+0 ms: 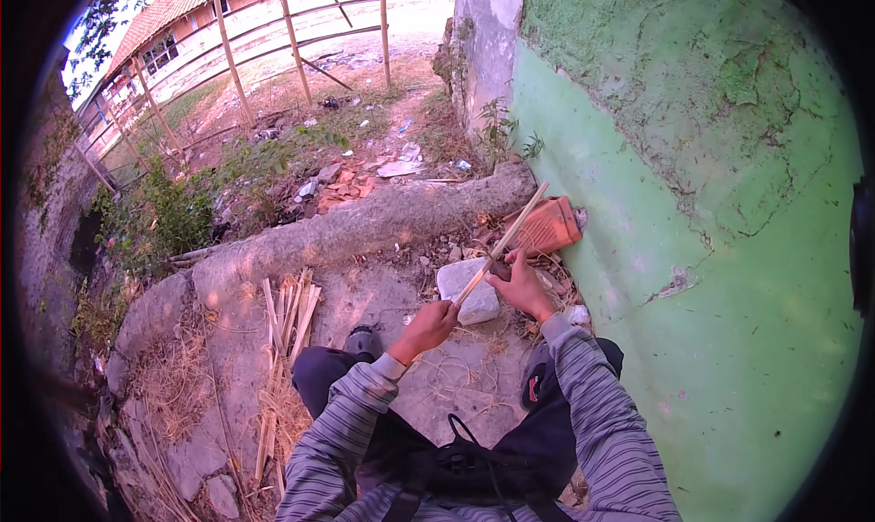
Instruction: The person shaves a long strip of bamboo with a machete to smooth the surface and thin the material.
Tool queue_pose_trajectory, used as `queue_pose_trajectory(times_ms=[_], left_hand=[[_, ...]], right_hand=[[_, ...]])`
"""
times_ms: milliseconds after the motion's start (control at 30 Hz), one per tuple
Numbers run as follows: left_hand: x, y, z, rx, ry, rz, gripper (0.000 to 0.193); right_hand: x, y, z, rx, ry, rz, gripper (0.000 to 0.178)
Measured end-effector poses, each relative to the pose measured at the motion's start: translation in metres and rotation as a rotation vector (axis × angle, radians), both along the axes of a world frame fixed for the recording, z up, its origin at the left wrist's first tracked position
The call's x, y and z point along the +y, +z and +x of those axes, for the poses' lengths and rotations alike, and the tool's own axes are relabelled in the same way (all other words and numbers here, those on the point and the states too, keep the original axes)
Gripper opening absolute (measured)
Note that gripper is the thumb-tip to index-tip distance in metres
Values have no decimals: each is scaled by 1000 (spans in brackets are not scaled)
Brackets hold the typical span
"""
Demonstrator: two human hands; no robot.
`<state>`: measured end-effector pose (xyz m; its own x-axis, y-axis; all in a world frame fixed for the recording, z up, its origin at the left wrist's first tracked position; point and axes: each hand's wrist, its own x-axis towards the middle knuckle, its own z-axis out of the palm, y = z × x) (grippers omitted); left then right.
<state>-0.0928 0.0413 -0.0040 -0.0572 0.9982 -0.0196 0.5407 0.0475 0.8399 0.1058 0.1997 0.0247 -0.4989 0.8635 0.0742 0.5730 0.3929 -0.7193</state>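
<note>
A pale split bamboo strip (pixel 523 217) slants up and away to the right in front of me. My left hand (pixel 428 329) is closed round its near end. Further up, my right hand (pixel 524 289) is closed beside the strip, thumb pointing forward. Under its fingers shows a small dark brown object (pixel 499 269), pressed close to the strip; its kind cannot be made out. Below the strip sits a whitish stone block (pixel 467 285), partly covered by the strip. To the left of my legs lie several split bamboo strips (pixel 290 314) among shavings.
A green wall (pixel 693 340) rises close on my right. An orange package (pixel 550 226) leans at its foot, near rubble. A low rounded concrete ridge (pixel 365 214) crosses ahead. Beyond it are plants (pixel 169 203), litter and a bamboo fence (pixel 292 43). Dry fibres cover the ground left.
</note>
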Motion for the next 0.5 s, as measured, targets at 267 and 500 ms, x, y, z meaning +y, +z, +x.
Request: queue_pose_trajectory(times_ms=[267,500], left_hand=[[2,0,-11,64,82,5,39],[7,-1,-21,151,159,-10,40]], right_hand=[[-13,18,12,39,-14,-296,66],[-14,38,49,111,146,-508,54]])
